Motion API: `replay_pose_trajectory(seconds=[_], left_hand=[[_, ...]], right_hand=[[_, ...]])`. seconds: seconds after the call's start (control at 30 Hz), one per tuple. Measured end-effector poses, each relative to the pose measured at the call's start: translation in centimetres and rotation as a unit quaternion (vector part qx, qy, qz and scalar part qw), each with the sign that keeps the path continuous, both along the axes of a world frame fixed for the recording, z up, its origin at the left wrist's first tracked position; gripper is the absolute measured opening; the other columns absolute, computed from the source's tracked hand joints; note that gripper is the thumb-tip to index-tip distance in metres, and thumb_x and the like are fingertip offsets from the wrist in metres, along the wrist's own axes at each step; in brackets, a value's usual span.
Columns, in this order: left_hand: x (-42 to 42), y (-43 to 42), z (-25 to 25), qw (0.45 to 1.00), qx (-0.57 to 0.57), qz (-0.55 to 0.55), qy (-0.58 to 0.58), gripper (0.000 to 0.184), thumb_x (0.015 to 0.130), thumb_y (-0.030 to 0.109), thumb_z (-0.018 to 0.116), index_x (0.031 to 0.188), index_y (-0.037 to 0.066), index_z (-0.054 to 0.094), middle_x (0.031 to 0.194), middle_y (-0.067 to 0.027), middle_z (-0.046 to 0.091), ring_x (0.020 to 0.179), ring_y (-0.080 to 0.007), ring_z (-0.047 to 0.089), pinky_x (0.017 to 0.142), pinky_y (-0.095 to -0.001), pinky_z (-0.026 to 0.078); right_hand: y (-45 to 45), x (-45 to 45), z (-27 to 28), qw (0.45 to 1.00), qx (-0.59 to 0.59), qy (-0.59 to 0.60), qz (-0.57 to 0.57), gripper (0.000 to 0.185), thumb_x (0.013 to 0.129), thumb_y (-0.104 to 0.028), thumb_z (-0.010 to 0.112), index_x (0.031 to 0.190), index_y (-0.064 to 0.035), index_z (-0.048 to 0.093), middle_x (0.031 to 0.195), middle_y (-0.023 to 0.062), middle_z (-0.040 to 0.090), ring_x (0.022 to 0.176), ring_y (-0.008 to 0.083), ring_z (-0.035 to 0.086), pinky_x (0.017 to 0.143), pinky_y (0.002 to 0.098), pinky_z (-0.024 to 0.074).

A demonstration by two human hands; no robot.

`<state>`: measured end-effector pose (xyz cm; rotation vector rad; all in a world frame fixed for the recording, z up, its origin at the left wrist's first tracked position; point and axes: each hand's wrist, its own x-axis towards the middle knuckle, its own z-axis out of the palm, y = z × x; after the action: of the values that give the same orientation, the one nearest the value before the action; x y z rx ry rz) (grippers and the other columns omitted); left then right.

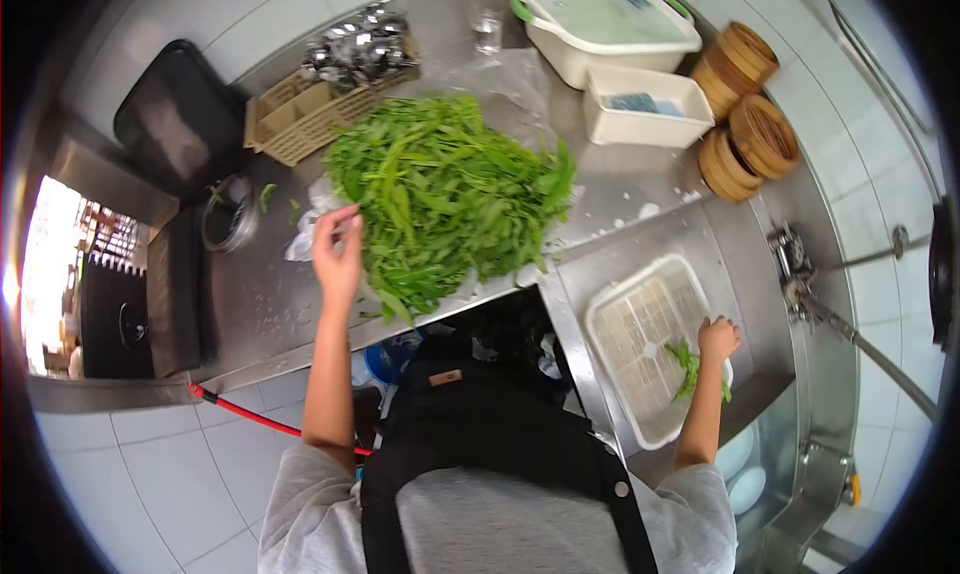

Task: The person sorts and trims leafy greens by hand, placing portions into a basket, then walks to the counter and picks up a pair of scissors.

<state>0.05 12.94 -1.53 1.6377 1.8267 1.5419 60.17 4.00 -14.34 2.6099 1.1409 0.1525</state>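
A large heap of leafy greens [440, 194] lies on a plastic sheet on the steel counter. At the heap's left edge is my left hand [338, 254], its thumb and index finger apart and nothing visible between them. My right hand [718, 341] is over the right side of a white slatted basket [625, 324] in the sink. Its fingers are curled, with the palm side hidden. A small bunch of leafy greens [686, 369] shows on both sides of that wrist and appears to be in its grasp.
Behind the heap stands a beige divided rack [300, 129] with shiny metal pieces. White tubs [610, 49] and bamboo steamers [735, 69] line the back right. A faucet [792, 259] juts over the sink's right side. A black tray [175, 119] leans at left.
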Motion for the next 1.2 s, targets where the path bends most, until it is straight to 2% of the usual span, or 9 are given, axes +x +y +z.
replay_pose_trajectory(seconds=[0.23, 0.33, 0.37, 0.47, 0.6, 0.73, 0.83, 1.0, 1.2], left_hand=[[5.8, 4.9, 3.6, 0.972, 0.069, -0.210, 0.085, 0.030, 0.075, 0.026, 0.068, 0.100, 0.011, 0.064, 0.103, -0.0112, 0.057, 0.097, -0.0265, 0.052, 0.087, -0.0376, 0.039], [9.0, 3.5, 2.4, 0.956, -0.052, -0.202, 0.207, 0.084, 0.057, 0.042, 0.078, 0.129, 0.019, 0.042, 0.125, -0.0279, 0.038, 0.118, -0.0424, 0.038, 0.096, -0.0478, 0.034], [9.4, 3.4, 0.7, 0.952, -0.097, -0.215, 0.193, 0.089, 0.055, 0.042, 0.079, 0.131, 0.019, 0.038, 0.126, -0.0308, 0.035, 0.119, -0.0447, 0.035, 0.097, -0.0497, 0.032], [9.7, 2.6, -3.3, 0.950, -0.153, -0.235, 0.138, 0.083, 0.060, 0.025, 0.076, 0.129, 0.016, 0.032, 0.124, -0.0308, 0.035, 0.119, -0.0462, 0.033, 0.097, -0.0502, 0.031], [10.4, 1.5, -4.6, 0.967, -0.088, -0.227, 0.073, 0.077, 0.065, 0.017, 0.070, 0.128, 0.006, 0.028, 0.124, -0.0313, 0.030, 0.118, -0.0471, 0.029, 0.098, -0.0505, 0.028], [10.6, 0.0, -3.3, 0.960, -0.053, -0.272, 0.034, 0.090, 0.067, 0.029, 0.074, 0.134, 0.003, 0.019, 0.132, -0.0346, 0.013, 0.123, -0.0498, 0.020, 0.100, -0.0505, 0.026], [7.9, 0.0, -0.8, 0.944, -0.041, -0.329, 0.008, 0.079, 0.067, 0.031, 0.074, 0.132, 0.009, 0.033, 0.130, -0.0296, 0.029, 0.123, -0.0425, 0.029, 0.100, -0.0461, 0.029], [3.1, 0.2, 4.7, 0.959, 0.053, -0.262, -0.091, 0.018, 0.075, 0.014, 0.066, 0.091, 0.006, 0.062, 0.091, -0.0090, 0.059, 0.076, -0.0180, 0.060, 0.066, -0.0282, 0.046], [-0.2, 2.9, 3.0, 0.980, 0.087, -0.156, -0.085, 0.009, 0.076, 0.011, 0.065, 0.079, 0.005, 0.058, 0.076, -0.0038, 0.057, 0.063, -0.0131, 0.054, 0.056, -0.0252, 0.040]], right_hand=[[13.0, -22.0, 10.2, 0.785, 0.354, 0.440, 0.256, 0.045, 0.084, -0.041, 0.055, 0.079, 0.0019, 0.064, 0.057, 0.0094, 0.058, 0.051, 0.0211, 0.057, 0.054, 0.0309, 0.0464], [16.8, -29.8, 13.2, 0.743, 0.177, 0.639, 0.090, 0.076, 0.080, -0.065, 0.042, 0.096, 0.0071, 0.059, 0.059, 0.0124, 0.060, 0.041, 0.0156, 0.054, 0.049, 0.0316, 0.0469], [17.7, -31.3, 14.1, 0.733, 0.067, 0.671, 0.090, 0.092, 0.074, -0.072, 0.043, 0.116, 0.0104, 0.047, 0.084, 0.0242, 0.062, 0.067, 0.0262, 0.065, 0.056, 0.0357, 0.0506], [21.3, -34.8, 6.3, 0.713, 0.097, 0.673, 0.170, 0.119, 0.061, -0.074, 0.056, 0.124, 0.0215, 0.025, 0.126, 0.0366, 0.036, 0.117, 0.0384, 0.042, 0.089, 0.0374, 0.0427], [18.7, -37.5, 10.6, 0.765, 0.138, 0.609, 0.156, 0.100, 0.057, -0.044, 0.073, 0.122, 0.0199, 0.030, 0.118, 0.0327, 0.047, 0.111, 0.0362, 0.049, 0.091, 0.0324, 0.0399], [18.2, -37.8, 12.5, 0.720, 0.248, 0.593, 0.260, 0.073, 0.059, -0.021, 0.071, 0.119, 0.0100, 0.041, 0.105, 0.0234, 0.058, 0.097, 0.0284, 0.058, 0.084, 0.0323, 0.0439], [16.8, -37.2, 16.2, 0.646, 0.281, 0.596, 0.384, 0.061, 0.065, -0.007, 0.064, 0.122, -0.0024, 0.044, 0.102, 0.0121, 0.063, 0.091, 0.0205, 0.061, 0.082, 0.0297, 0.0451], [17.8, -36.2, 17.8, 0.621, 0.322, 0.507, 0.504, 0.064, 0.066, -0.001, 0.063, 0.126, -0.0053, 0.041, 0.116, 0.0133, 0.055, 0.105, 0.0258, 0.054, 0.090, 0.0329, 0.0413], [19.3, -36.1, 13.3, 0.667, 0.208, 0.390, 0.600, 0.081, 0.061, -0.005, 0.068, 0.132, -0.0099, 0.031, 0.129, 0.0184, 0.041, 0.119, 0.0369, 0.039, 0.099, 0.0411, 0.0321]])
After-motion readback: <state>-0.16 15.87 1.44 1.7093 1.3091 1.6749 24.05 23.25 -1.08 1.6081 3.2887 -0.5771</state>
